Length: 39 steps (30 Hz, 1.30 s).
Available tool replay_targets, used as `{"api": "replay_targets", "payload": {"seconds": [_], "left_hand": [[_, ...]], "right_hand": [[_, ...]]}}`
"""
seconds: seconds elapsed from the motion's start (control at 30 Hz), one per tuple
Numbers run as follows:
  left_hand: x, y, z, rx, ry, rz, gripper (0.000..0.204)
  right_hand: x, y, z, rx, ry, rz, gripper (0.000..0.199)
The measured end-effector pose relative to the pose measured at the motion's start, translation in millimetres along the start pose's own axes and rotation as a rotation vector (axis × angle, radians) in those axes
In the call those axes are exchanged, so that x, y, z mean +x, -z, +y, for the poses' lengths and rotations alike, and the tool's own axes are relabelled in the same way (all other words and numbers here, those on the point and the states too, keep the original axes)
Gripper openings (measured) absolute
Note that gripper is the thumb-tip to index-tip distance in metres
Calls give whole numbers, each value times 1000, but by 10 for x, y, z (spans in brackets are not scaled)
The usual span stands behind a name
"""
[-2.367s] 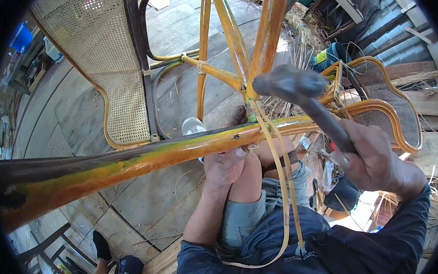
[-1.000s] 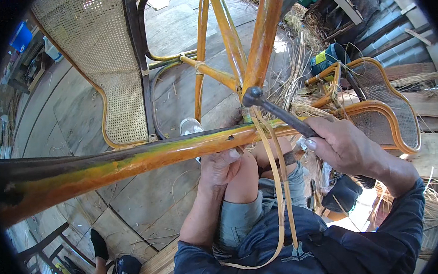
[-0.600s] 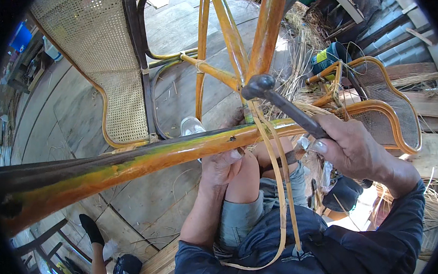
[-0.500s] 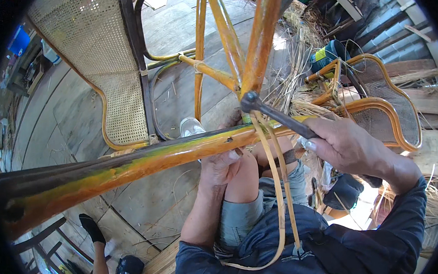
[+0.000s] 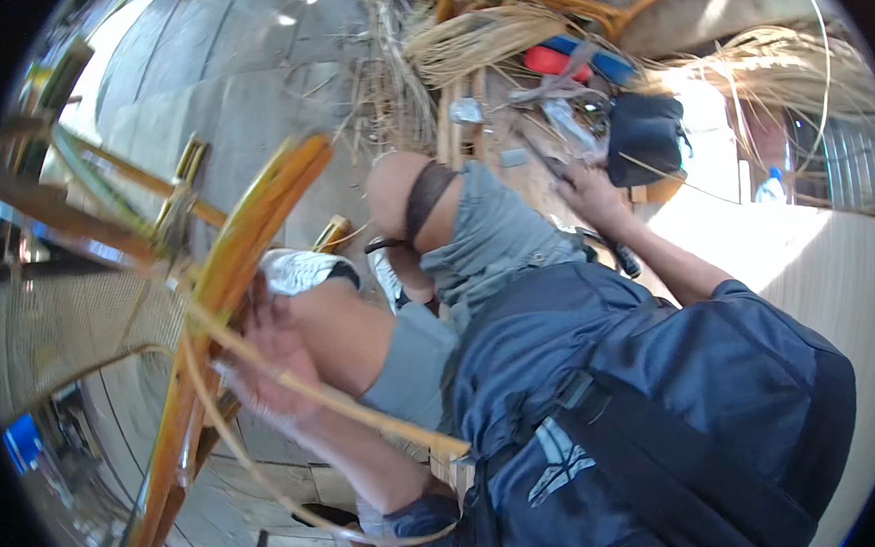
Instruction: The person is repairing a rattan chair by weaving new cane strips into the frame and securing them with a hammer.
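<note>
While the left hand (image 5: 267, 359) clamps its grip on the cane strip (image 5: 366, 418) against the frame (image 5: 223, 287), the right hand (image 5: 588, 194), well apart, reaches among tools (image 5: 558, 116); its grip cannot be told. Tension on the strip should hold.

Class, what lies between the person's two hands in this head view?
In the head view, the bent legs in grey shorts lie between the left hand on the rattan frame and the right hand.

Orange-brown rattan frame (image 5: 220, 287), pale yellow cane strip (image 5: 335, 405), navy shirt (image 5: 666, 400), grey shorts (image 5: 485, 235).
</note>
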<state>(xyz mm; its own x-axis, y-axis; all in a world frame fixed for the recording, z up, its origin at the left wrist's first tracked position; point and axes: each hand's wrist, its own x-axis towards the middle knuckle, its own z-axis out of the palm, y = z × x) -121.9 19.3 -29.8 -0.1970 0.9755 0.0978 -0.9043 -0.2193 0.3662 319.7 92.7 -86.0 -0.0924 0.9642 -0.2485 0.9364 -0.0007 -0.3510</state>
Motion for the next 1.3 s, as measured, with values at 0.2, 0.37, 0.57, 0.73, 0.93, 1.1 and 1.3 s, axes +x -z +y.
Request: {"api": "replay_targets", "payload": {"seconds": [0.2,0.37,0.57,0.73,0.93,1.1,1.3], "left_hand": [[-485,-366,361,347,277,328,69],[-657,-788,410,512,187,255,66],[-532,-1204,495,637,177,278,69],[-464,-1272,305,473,125,207,52],[-609,-1247,105,750,105,368,45],[-504,-1233,-315,1146,-172,767,32],[-503,-1237,-396,1026,-206,704,31]], "right_hand": [[-545,-658,431,141,72,-122,25],[-494,-584,410,30,11,-32,24],[-302,-465,731,-96,163,45,15],[-716,-444,875,177,68,24,16],[-1091,-1056,1088,23,41,-122,25],[-1108,-896,1240,29,46,-167,28],[-641,263,451,453,-153,-260,17]]}}
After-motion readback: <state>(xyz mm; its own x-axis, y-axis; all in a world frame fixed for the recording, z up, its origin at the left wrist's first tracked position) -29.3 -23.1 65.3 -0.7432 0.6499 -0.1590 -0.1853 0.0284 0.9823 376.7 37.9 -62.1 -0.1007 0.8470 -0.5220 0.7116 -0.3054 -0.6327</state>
